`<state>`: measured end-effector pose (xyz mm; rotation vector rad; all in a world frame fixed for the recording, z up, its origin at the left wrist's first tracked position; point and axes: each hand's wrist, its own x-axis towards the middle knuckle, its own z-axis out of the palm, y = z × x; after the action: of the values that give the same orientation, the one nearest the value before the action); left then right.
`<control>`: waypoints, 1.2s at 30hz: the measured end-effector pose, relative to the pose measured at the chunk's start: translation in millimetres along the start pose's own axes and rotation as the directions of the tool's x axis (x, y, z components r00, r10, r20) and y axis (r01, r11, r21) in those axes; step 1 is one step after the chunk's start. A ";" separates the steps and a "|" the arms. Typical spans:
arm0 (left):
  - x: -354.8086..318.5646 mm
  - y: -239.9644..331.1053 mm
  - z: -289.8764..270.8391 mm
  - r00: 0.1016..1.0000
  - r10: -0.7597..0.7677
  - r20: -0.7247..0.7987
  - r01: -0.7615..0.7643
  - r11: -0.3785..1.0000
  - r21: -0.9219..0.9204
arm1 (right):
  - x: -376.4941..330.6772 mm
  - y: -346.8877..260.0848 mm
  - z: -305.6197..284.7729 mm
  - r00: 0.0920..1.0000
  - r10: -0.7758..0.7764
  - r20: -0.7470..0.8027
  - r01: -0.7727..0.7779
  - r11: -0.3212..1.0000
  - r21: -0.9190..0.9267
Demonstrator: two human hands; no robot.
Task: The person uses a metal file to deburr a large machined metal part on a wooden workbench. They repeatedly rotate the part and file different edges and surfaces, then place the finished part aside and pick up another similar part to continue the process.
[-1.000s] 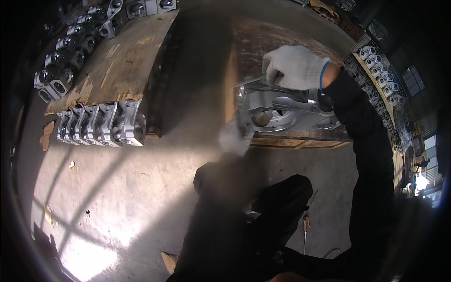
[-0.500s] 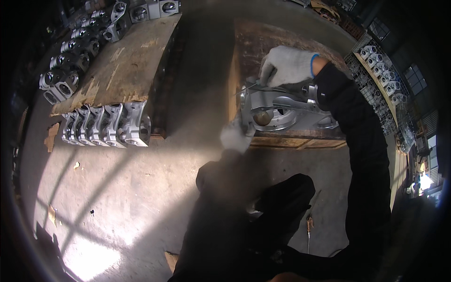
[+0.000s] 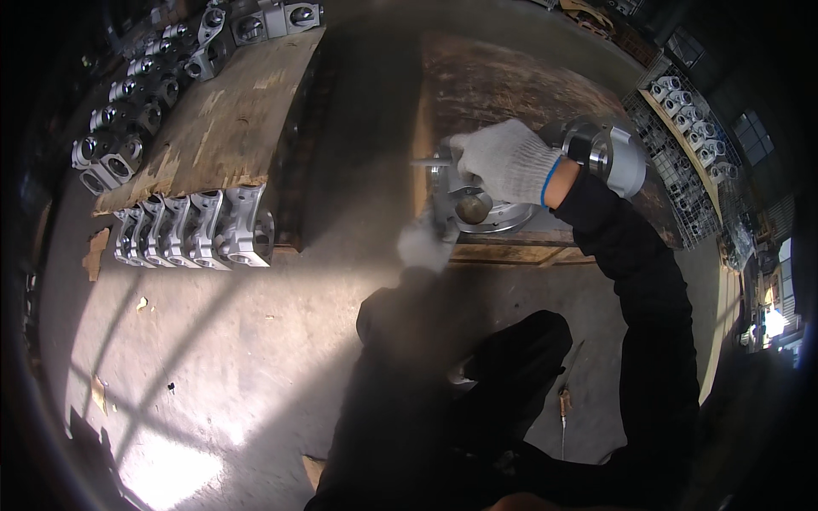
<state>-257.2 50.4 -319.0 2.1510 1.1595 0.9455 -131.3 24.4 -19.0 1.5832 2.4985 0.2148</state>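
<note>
My right hand [image 3: 509, 162], in a white knit glove with a blue cuff, is closed around a thin grey rod-like tool [image 3: 430, 162] that points left. It hangs over a silvery metal casting [image 3: 503, 223] on a wooden bench-like box, covering much of the casting. A brownish round knob [image 3: 473, 208] shows below the fingers. My left hand [image 3: 424, 245], also gloved, looks hazy and grips the casting's left edge. Right of my wrist lies a large shiny cylindrical metal part [image 3: 612, 155]; whether it joins the casting cannot be told.
To the left, a worn wooden board [image 3: 226, 115] stands beside rows of similar castings [image 3: 192, 226]. A wire cage [image 3: 673, 166] holds more castings at the far right. On the floor near my leg lies a tool with a brownish handle [image 3: 564, 400]. The wooden box [image 3: 490, 72] has bare top at the back.
My right hand has come down and nearer with the rod-like tool, now over the casting's middle. The forearm has swung left, uncovering the cylindrical part. My left hand has hardly moved.
</note>
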 end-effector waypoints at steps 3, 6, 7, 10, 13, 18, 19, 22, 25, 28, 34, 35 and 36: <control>0.7 -0.4 0.6 0.997 -0.035 0.063 0.034 0.999 0.029 | -3.0 -9.2 -4.8 0.987 0.153 0.041 -0.150 0.986 -0.078; 0.0 -4.1 4.7 0.999 -0.040 0.024 0.040 0.999 0.033 | -11.3 -16.0 -6.9 0.992 0.120 0.024 -0.120 0.993 -0.010; -0.5 -5.5 6.4 0.998 -0.043 0.042 0.041 0.999 0.031 | -15.8 -16.3 -8.3 0.990 0.136 -0.018 -0.137 0.991 -0.009; -1.2 -8.7 9.3 0.995 0.044 -0.088 -0.038 0.996 0.076 | -21.1 -18.4 -12.0 0.997 0.037 -0.066 -0.042 0.996 -0.078; -0.1 -7.9 7.7 0.999 0.015 -0.035 -0.013 0.999 0.037 | -24.4 -22.6 -13.1 0.992 0.097 0.075 -0.093 0.994 -0.050; 1.2 1.7 -7.2 1.000 -0.014 0.024 0.014 1.000 0.010 | -34.4 -33.8 -14.8 0.997 0.004 -0.078 -0.012 0.995 -0.100; 1.0 3.7 -11.0 1.000 0.002 -0.007 -0.002 1.000 0.000 | -36.4 -36.5 -16.2 0.993 -0.076 -0.090 0.068 0.994 -0.085; -1.1 9.2 -17.8 0.999 0.025 -0.023 -0.026 0.999 -0.031 | -43.1 -43.1 -22.3 0.998 -0.009 -0.060 0.002 0.994 -0.112; -1.0 11.1 -19.4 0.999 -0.027 0.042 0.026 0.999 0.028 | -43.3 -51.1 -24.8 0.998 -0.001 -0.059 -0.006 0.994 -0.113; 0.7 9.7 -19.7 0.993 -0.067 0.099 0.070 0.997 -0.026 | -44.1 -55.8 -20.2 0.996 -0.059 -0.062 0.049 0.988 -0.148; 2.8 3.2 -21.4 0.968 -0.102 0.230 0.139 0.979 -0.152 | -57.6 -52.7 6.8 0.974 0.020 -0.226 -0.028 0.999 -0.032; -0.2 1.2 -21.5 0.972 -0.104 0.210 0.136 0.980 -0.145 | -61.0 -55.8 14.1 0.975 0.034 -0.221 -0.026 0.999 0.040; -3.8 -2.9 -22.9 0.959 -0.106 0.265 0.147 0.979 -0.141 | -62.6 -56.8 22.1 0.975 0.029 -0.222 -0.032 0.999 -0.010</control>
<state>-277.8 51.1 -308.1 1.9765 1.0435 0.6573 -150.1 -55.6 -48.4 1.6778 2.6293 0.4342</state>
